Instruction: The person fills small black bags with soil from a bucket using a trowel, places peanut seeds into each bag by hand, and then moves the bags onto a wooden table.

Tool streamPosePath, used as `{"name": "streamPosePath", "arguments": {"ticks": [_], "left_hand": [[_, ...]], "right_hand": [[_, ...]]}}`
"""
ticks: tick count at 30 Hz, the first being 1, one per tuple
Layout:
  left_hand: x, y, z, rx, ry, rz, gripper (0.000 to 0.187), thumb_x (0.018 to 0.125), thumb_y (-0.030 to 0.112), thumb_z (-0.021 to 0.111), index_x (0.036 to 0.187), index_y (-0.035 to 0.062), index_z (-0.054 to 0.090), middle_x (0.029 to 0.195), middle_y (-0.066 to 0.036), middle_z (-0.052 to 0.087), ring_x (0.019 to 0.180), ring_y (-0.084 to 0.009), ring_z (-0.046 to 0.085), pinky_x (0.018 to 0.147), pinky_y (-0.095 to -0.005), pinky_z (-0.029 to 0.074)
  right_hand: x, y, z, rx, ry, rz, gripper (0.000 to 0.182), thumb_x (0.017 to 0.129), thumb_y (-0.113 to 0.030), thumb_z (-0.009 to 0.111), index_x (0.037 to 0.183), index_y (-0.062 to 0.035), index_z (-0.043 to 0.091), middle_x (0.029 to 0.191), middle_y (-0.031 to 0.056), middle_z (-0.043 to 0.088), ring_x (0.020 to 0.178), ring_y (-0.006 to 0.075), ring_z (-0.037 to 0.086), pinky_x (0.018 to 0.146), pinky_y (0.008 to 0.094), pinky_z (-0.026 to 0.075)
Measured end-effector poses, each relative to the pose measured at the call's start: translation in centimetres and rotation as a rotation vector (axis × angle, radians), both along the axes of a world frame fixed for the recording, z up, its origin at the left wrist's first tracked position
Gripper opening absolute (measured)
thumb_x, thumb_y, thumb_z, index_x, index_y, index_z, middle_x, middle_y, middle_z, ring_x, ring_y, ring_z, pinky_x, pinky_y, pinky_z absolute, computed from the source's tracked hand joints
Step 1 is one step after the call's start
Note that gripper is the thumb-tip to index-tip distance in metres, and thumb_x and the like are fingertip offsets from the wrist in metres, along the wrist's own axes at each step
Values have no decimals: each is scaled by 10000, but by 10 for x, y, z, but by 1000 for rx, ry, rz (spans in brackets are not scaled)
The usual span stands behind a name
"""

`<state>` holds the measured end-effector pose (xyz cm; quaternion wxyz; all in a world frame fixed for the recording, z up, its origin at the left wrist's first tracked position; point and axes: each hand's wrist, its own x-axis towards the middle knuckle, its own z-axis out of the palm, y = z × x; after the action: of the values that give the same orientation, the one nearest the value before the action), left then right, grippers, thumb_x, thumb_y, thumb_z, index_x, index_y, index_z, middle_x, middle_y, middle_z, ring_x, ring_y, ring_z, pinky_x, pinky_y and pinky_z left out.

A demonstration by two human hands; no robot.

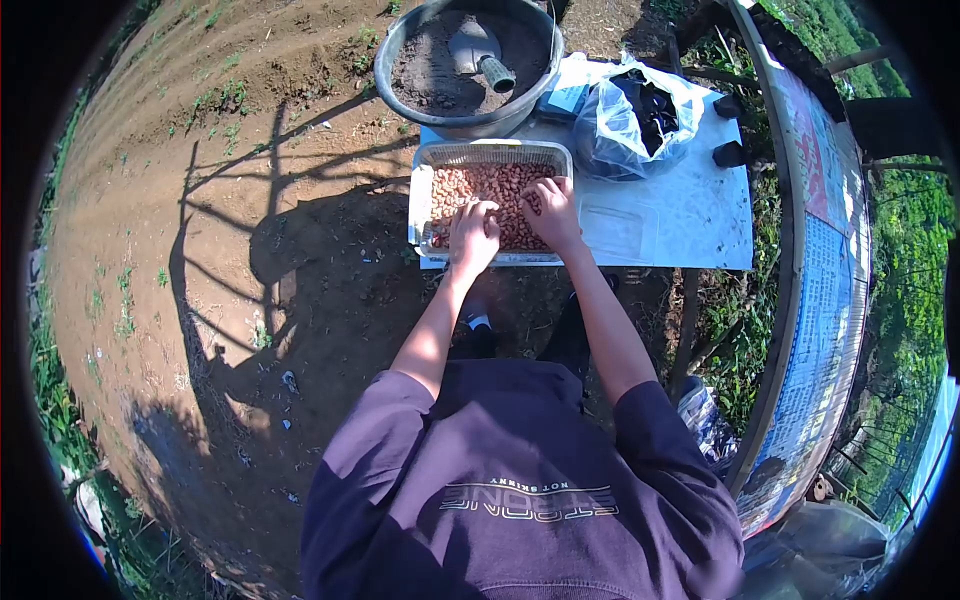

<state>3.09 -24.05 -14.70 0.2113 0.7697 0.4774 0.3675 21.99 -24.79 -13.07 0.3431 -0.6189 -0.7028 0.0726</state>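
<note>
A white plastic basket (492,152) holds many small reddish-brown pieces (507,185) that look like nuts or seeds. My left hand (474,235) is over the basket's front left part, its fingers curled; whether they hold anything is too small to tell. Over the right part is my right hand (550,212), with bent fingers around some of the reddish-brown pieces. The two hands are apart, both at the contents of the basket.
Behind the basket stands a large round tub (393,72) of dark soil with a scoop (476,48) in it. A clear plastic bag (612,130) of black items, a clear tray (612,235) and two black pots share the white-blue table (715,215).
</note>
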Motion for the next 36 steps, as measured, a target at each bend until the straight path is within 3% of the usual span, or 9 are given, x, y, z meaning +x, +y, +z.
{"name": "streamPosePath", "arguments": {"ticks": [4, 6, 17, 21, 24, 29, 32, 34, 36], "left_hand": [[3, 1, 37, -205, -154, -69, 181, 909, 143, 691, 1085, 111, 661, 1037, -109, 687, 940, -314, 647, 857, -425, 502], [6, 3, 54, -361, -204, -95, 203, 895, 128, 715, 1094, 102, 684, 1039, -111, 687, 940, -297, 661, 829, -403, 529], [7, 8, 84, -37, -127, -88, 182, 805, 83, 785, 975, 67, 722, 1034, -72, 683, 1000, -270, 650, 873, -395, 526], [7, 7, 80, -74, -151, -72, 179, 821, 101, 783, 986, 68, 723, 1044, -61, 684, 1008, -254, 648, 871, -379, 523], [10, 4, 79, -187, -237, -38, 153, 848, 105, 769, 989, 62, 725, 1052, -57, 683, 1007, -237, 646, 842, -360, 526], [15, 0, 77, -300, -382, -29, 111, 897, 124, 741, 980, 50, 729, 1061, -59, 681, 1005, -201, 649, 746, -320, 542], [16, -2, 82, -378, -416, -20, 148, 914, 137, 725, 1009, 24, 708, 1074, -78, 689, 1041, -207, 648, 938, -326, 495], [17, -2, 81, -366, -391, -10, 153, 923, 141, 719, 1011, 16, 704, 1067, -80, 691, 1035, -207, 649, 940, -328, 494], [17, -2, 76, -353, -393, 2, 165, 927, 159, 720, 1011, 18, 704, 1064, -76, 691, 1012, -205, 650, 883, -321, 504]], "right_hand": [[-3, -18, 43, -252, 453, -112, 148, 820, -125, 755, 931, -34, 716, 899, 81, 664, 908, 230, 587, 783, 341, 501], [-7, -23, 42, -165, 502, -52, 157, 814, -126, 765, 930, -29, 720, 876, 76, 666, 890, 221, 592, 786, 332, 502], [-21, -34, 58, -153, 766, -37, 195, 829, -54, 763, 1024, -48, 771, 934, 63, 677, 870, 157, 588, 748, 286, 484], [-26, -34, 51, -182, 937, -51, 189, 849, -50, 754, 1037, -49, 769, 927, 55, 662, 816, 127, 579, 720, 268, 482], [-29, -34, 52, -88, 887, -47, 187, 853, -51, 756, 1040, -46, 766, 921, 57, 661, 791, 113, 583, 702, 259, 487], [-29, -32, 62, -9, 718, -58, 185, 835, -46, 754, 1017, -72, 776, 1067, 69, 691, 956, 195, 614, 869, 323, 492], [-28, -32, 64, 51, 595, -85, 198, 825, -53, 751, 1015, -98, 782, 1153, 59, 686, 1088, 240, 580, 983, 367, 447], [-28, -34, 69, 30, 546, -102, 194, 842, -49, 744, 1029, -87, 774, 1192, 56, 681, 1195, 232, 533, 1047, 372, 419], [-28, -34, 68, 58, 503, -77, 227, 821, -51, 748, 1037, -113, 776, 1193, 52, 675, 1180, 249, 532, 1037, 389, 418]]}}
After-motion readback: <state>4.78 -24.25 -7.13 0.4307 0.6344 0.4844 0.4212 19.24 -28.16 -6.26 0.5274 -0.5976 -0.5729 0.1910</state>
